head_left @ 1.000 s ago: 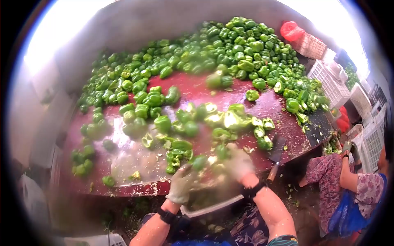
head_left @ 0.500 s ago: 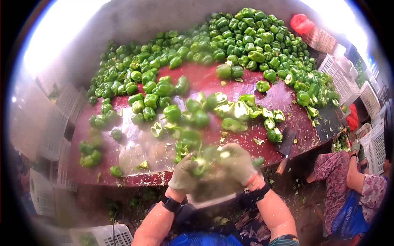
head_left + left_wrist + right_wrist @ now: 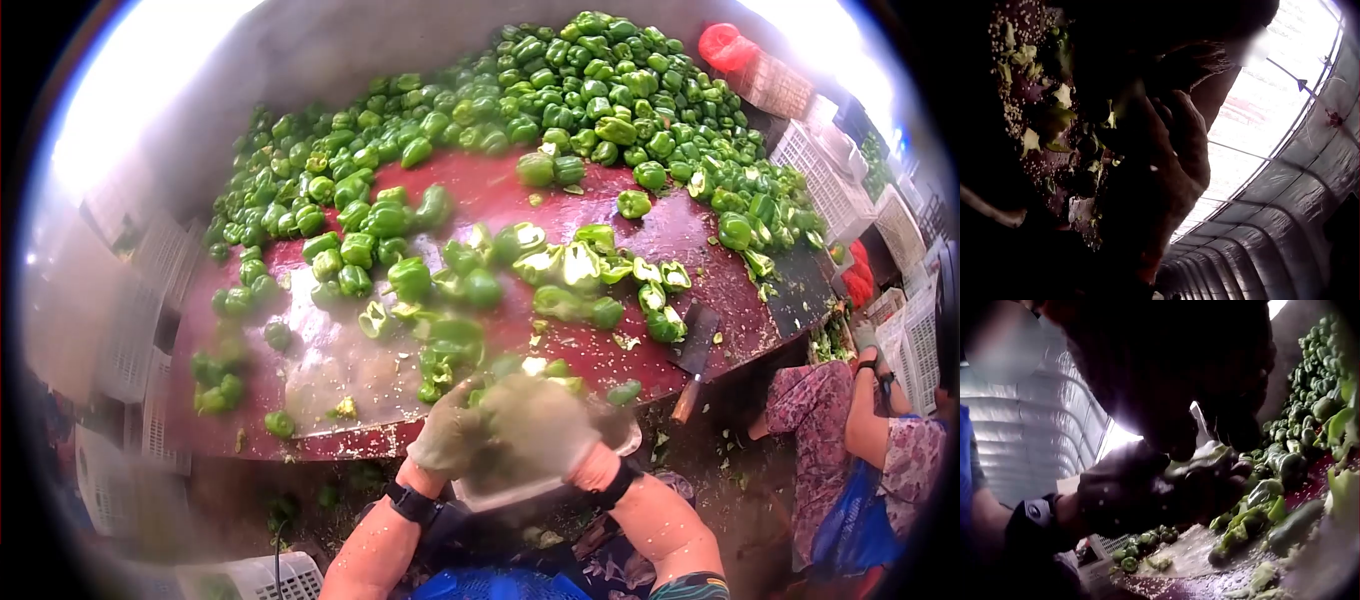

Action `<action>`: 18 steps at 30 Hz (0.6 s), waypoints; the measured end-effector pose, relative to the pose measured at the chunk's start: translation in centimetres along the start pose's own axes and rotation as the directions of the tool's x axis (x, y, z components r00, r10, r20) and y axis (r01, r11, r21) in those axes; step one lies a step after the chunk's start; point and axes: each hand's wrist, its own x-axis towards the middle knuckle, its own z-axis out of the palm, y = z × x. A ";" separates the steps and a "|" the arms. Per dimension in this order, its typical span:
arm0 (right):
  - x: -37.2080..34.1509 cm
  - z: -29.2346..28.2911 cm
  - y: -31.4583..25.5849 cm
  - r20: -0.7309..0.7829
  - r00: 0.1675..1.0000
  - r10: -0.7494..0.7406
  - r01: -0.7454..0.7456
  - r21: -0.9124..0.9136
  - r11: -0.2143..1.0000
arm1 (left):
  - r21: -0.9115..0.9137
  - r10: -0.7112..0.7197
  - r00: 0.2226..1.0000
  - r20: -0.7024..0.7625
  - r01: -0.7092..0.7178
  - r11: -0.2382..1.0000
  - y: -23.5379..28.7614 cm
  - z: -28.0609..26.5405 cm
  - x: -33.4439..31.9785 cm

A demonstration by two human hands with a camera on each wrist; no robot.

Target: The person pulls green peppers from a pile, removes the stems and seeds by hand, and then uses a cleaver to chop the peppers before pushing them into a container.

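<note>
In the head view, my gloved left hand (image 3: 445, 435) is at the table's front edge, and my gloved right hand (image 3: 545, 425), blurred, crosses close in front of it. The right wrist view shows the left hand, a dark watch on its wrist, gripping a cut green bell pepper (image 3: 1207, 456) with its pale inside up. From above, the right hand's curled fingers and thumb come down onto that pepper. Both hands are dark in this view and hide much of it. In the left wrist view the work is mostly in shadow, beside pepper scraps (image 3: 1057, 122).
A red table (image 3: 640, 370) carries scattered seeds, cut pepper halves (image 3: 580, 265) and a large heap of whole green peppers (image 3: 640, 90). A wooden-handled cleaver (image 3: 693, 345) lies at the right edge. A pale tub (image 3: 500, 497) is below my hands. Another person (image 3: 880, 430) is at the right.
My right hand first left the table toward the left hand, both meeting at a pepper. Since then it has shifted left, over the left hand. The head view has shifted slightly.
</note>
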 end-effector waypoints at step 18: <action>-1.3 1.9 -1.4 0.217 0.972 0.084 -0.050 -0.155 0.987 | 0.458 -0.025 0.999 -0.024 0.033 0.889 -1.9 -0.2 -0.4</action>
